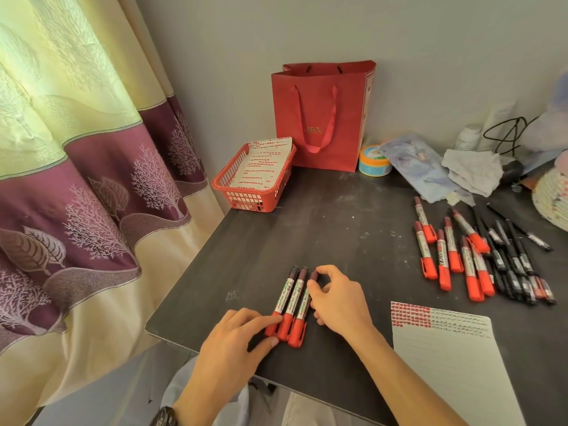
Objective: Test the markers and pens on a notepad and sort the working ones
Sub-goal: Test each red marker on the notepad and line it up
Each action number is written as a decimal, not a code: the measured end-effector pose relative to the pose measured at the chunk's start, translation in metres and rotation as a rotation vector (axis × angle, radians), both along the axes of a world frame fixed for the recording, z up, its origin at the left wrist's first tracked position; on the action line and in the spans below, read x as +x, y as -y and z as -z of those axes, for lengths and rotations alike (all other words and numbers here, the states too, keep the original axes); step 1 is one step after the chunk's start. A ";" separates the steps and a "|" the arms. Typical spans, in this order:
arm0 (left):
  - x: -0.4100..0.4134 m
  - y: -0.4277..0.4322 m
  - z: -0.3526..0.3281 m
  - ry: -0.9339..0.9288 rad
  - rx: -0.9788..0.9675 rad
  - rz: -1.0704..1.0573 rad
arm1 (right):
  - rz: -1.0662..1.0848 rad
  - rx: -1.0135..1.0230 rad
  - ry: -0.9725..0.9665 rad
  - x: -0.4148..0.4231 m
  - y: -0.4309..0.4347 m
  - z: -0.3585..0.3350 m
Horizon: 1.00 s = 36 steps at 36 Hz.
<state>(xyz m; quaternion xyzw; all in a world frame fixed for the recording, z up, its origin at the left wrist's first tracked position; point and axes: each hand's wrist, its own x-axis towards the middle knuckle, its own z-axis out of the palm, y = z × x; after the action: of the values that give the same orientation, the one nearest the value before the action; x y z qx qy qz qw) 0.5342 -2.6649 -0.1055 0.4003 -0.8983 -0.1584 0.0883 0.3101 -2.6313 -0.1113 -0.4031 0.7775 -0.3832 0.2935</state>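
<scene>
A grey wall (246,32) and a cream and purple curtain (76,179) at the left were seen behind a dark table (322,226). A red paper bag (319,118) was stood upright at the far edge against the wall. A lined notepad (445,364), marked with red and black strokes along its top, was laid at the near right. A red basket (221,182) holding a marked sheet (264,164) was placed at the far left, just beside the bag. A spread of red markers (451,256) and black pens (516,265) was laid at the right, beyond the notepad. At the near middle, three markers (289,302) were lined up side by side, red caps nearest. The left hand (227,342) was laid against their caps with index finger and thumb extended, nothing being grasped. The right-hand marker (302,305) of the row was pinched near its dark far end between thumb and bent fingers of the right hand (341,299).
</scene>
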 end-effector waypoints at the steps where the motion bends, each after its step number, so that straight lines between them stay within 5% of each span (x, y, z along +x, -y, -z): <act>1: 0.000 0.000 0.000 0.006 0.005 0.000 | 0.000 0.001 -0.001 0.000 0.000 0.000; 19: -0.003 0.005 -0.023 0.048 0.170 0.009 | 0.005 0.005 0.095 0.001 -0.019 -0.019; 26: -0.031 0.018 -0.041 -0.038 0.070 0.047 | 0.113 -0.109 0.044 -0.038 -0.094 -0.048; 31: -0.101 0.025 -0.051 -0.001 0.031 0.181 | 0.404 -0.176 -0.182 -0.083 -0.154 -0.061; 36: -0.189 0.020 -0.053 0.046 0.105 0.357 | 0.522 -0.021 -0.620 -0.124 -0.199 -0.037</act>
<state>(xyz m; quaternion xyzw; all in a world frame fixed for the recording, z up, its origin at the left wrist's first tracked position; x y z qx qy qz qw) 0.3457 -2.6853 -0.0522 0.2421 -0.9473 -0.2090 0.0170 0.1860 -2.4319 -0.0746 -0.2916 0.9014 -0.3132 -0.0663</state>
